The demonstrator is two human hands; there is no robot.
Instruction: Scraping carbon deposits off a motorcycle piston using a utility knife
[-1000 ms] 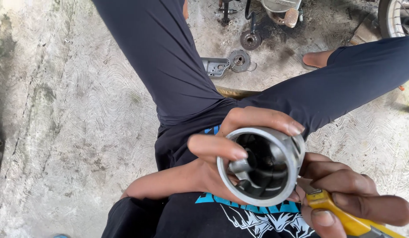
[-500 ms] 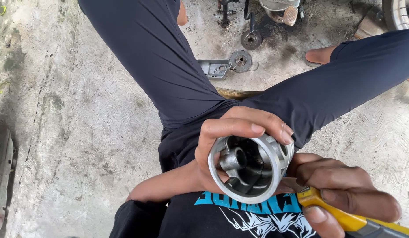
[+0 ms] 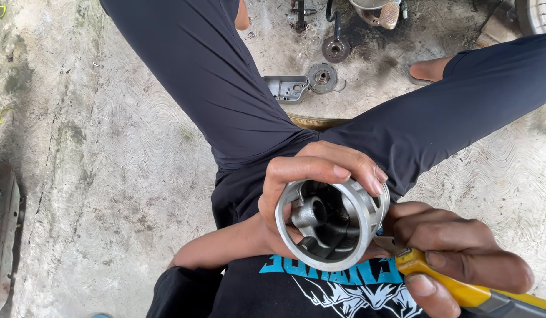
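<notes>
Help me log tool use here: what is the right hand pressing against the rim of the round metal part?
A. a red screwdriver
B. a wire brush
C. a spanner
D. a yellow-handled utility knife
D: the right hand holds a yellow-handled utility knife, its blade tip at the rim of the round metal part gripped by the left hand.

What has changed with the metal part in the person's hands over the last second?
The left hand has turned the round metal housing, so its open side and inner hub now face more to the left, and it sits slightly lower in view. The right hand still presses the yellow-handled knife to its rim. Legs and floor parts look unchanged.
</notes>
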